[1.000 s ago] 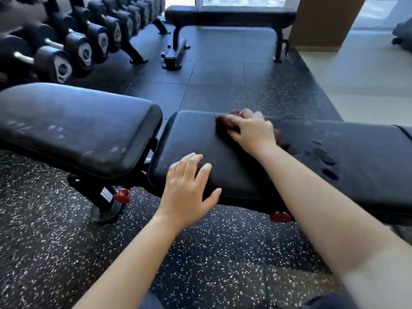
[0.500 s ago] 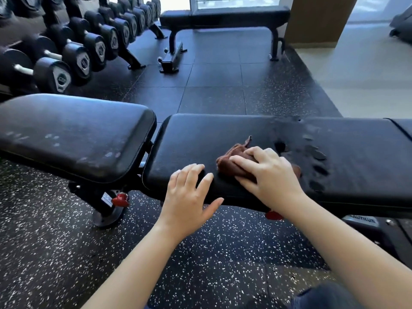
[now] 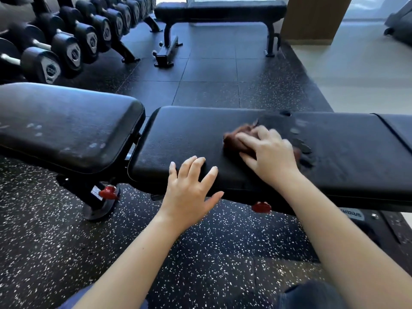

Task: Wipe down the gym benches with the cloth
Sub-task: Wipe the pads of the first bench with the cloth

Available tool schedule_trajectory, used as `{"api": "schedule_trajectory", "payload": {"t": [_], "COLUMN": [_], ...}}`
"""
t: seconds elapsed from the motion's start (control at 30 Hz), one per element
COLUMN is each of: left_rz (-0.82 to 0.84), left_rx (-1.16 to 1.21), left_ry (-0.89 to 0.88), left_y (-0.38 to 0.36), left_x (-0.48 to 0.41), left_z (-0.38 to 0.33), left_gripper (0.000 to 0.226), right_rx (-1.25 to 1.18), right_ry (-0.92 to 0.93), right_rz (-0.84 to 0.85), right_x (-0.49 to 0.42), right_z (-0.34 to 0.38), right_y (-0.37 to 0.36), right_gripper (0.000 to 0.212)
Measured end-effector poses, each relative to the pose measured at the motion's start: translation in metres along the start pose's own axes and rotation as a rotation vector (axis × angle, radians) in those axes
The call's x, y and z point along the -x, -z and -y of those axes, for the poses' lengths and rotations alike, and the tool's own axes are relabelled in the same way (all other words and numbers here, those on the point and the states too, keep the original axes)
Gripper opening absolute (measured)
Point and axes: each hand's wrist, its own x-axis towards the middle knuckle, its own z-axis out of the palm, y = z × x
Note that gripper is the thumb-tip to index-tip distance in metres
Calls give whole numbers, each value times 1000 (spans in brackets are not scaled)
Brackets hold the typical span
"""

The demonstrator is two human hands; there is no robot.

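Brown cloth (image 3: 236, 139) is sitting bunched under the right hand (image 3: 270, 157), fingers curling round it on the bench pad (image 3: 189, 134); droplets (image 3: 305, 149) just beyond the grip are calling for firm overlapping strokes, spread left hand (image 3: 189, 188) bracing.

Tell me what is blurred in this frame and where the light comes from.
Head view: the right hand and brown cloth are motion-blurred, the left hand sharp; daylight from the window at top right washes out the pale floor; the wide lens bows the bench edges.
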Motion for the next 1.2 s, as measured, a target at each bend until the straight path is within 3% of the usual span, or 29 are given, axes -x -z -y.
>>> {"api": "schedule_trajectory", "payload": {"t": [0.1, 0.23, 0.43, 0.57, 0.8, 0.97, 1.2], "left_rz": [25, 46, 32, 25, 41, 61, 61], "left_rx": [11, 27, 48, 81, 68, 73, 94], "left_ry": [21, 40, 52, 72, 90, 83, 59], "left_y": [2, 4, 3, 3, 2, 2, 3], "left_x": [-1, -3, -2, -3, -1, -2, 3], "left_z": [-1, -4, -6, -5, -4, -4, -2], "left_gripper": [45, 45, 45, 46, 46, 47, 45], "right_rx": [-70, -94, -28, -33, -184, -56, 84], "right_ry": [82, 131, 22, 13, 353, 533, 750], "right_rz": [-112, -94, 90, 110, -57, -149, -146], "right_x": [45, 36, -47, -50, 42, 58, 74], "right_z": [-5, -11, -23, -18, -23, -27, -53], "right_y": [11, 8, -10, -9, 15, 8, 6], "right_gripper": [39, 39, 43, 42, 41, 45, 52]}}
